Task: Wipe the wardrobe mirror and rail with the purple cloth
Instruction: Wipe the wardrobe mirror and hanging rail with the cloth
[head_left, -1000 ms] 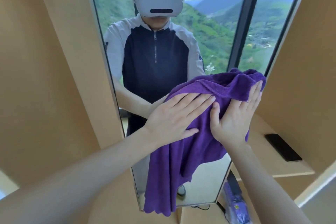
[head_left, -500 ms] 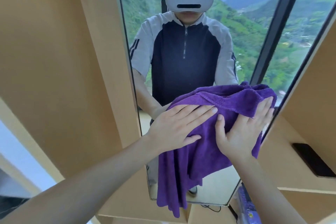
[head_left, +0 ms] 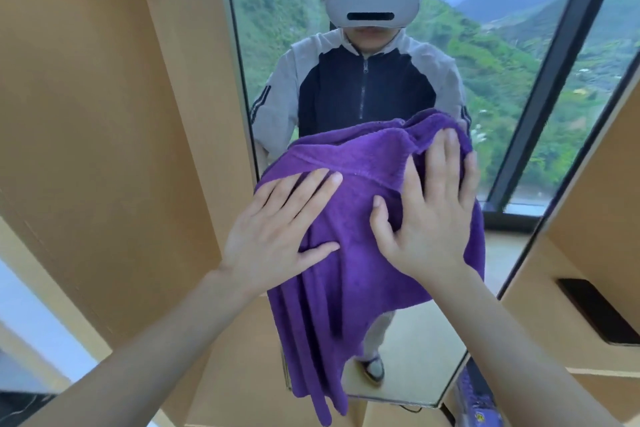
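Both hands lay flat and open on the purple cloth [head_left: 363, 204], pressing it against the mirror [head_left: 519, 87] without gripping it. Left hand [head_left: 277, 229] spread its fingers low on the cloth near the mirror's left edge; right hand [head_left: 433, 211] reached higher, fingertips at the cloth's top fold. Cloth hung down past the mirror's bottom edge. Wooden panels [head_left: 104, 114] flanked the mirror closely. A dark phone [head_left: 599, 315] lay on the shelf [head_left: 540, 333] at right. No writing was readable.
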`<state>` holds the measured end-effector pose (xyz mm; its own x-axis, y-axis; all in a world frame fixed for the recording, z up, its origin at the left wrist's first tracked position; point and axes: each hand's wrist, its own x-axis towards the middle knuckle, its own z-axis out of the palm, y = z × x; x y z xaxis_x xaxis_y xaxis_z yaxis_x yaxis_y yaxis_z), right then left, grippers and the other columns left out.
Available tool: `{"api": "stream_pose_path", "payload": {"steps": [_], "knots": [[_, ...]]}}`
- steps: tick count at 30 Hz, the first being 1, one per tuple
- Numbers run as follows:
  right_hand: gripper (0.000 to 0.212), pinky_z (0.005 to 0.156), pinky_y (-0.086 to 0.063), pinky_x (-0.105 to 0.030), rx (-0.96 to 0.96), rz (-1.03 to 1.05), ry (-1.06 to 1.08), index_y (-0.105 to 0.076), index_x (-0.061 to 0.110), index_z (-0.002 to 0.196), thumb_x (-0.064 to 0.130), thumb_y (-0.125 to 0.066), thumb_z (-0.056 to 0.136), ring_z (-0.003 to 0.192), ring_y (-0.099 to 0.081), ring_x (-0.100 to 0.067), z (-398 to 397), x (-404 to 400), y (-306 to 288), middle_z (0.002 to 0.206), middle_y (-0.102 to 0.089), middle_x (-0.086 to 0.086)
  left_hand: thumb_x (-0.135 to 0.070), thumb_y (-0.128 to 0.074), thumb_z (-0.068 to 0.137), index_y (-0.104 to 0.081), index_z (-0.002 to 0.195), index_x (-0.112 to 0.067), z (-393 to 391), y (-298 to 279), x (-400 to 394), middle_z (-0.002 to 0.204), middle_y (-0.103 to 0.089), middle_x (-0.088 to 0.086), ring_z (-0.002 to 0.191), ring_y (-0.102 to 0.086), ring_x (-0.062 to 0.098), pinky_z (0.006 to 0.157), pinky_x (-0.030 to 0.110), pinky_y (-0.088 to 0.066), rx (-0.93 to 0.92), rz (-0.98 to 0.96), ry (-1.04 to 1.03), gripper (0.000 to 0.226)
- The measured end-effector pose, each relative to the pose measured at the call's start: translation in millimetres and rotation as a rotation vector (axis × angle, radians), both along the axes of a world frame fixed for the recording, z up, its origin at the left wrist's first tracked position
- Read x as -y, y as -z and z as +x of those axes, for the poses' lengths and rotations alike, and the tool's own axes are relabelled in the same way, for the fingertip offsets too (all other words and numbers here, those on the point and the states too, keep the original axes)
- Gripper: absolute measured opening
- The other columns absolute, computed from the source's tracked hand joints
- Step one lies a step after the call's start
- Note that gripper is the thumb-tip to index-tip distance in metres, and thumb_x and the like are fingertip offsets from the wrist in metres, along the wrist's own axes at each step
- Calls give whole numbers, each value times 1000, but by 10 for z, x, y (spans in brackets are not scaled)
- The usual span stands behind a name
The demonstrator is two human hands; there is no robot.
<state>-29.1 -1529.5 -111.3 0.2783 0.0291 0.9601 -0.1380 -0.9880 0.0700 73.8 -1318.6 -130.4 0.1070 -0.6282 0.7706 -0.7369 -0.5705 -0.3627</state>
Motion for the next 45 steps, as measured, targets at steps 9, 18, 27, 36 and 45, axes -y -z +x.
{"api": "stream_pose_path", "payload": {"steps": [9, 18, 27, 36, 45], "knots": [[36, 125, -9, -47, -230, -191, -50, -51, 17, 122, 21, -50, 87, 148, -30, -28, -57, -58, 437, 155, -29, -9, -55, -64, 89, -14, 163, -19, -77, 896, -71, 149, -39, 5, 135, -36, 27, 125, 34, -9, -238, -70, -59, 96], [30, 125, -15, -45, -187, -54, -47, -53, 11, 116, 19, -40, 90, 143, -33, -33, -208, 29, 880, 145, -42, -15, -47, -63, 89, -22, 156, -20, -219, 1116, 51, 148, -38, 2, 132, -41, 27, 123, 37, -12, -315, 15, -31, 83], [37, 124, -14, -46, -205, 230, -61, -48, 3, 114, 12, -40, 78, 146, -22, -36, -513, 83, 1220, 145, -37, -23, -38, -66, 87, -24, 157, -19, -421, 1059, 187, 151, -37, -2, 134, -40, 22, 124, 33, -13, -351, 172, 82, 84], [59, 128, -8, -41, -203, 534, -83, -46, -10, 136, -1, -50, 78, 158, -2, -27, -908, 259, 1021, 158, -33, -29, -32, -63, 90, -26, 157, -18, -656, 709, 738, 153, -36, -1, 138, -32, 23, 121, 38, -22, -270, 142, 161, 78], [85, 126, -16, -50, -343, 756, -131, -23, 6, 156, -2, -54, 77, 159, 0, -28, -1070, 250, 1385, 168, -13, -16, -29, -64, 92, -40, 147, -14, -834, 917, 995, 148, -39, 3, 132, -41, 27, 119, 40, -23, -219, 154, 129, 62]]}}
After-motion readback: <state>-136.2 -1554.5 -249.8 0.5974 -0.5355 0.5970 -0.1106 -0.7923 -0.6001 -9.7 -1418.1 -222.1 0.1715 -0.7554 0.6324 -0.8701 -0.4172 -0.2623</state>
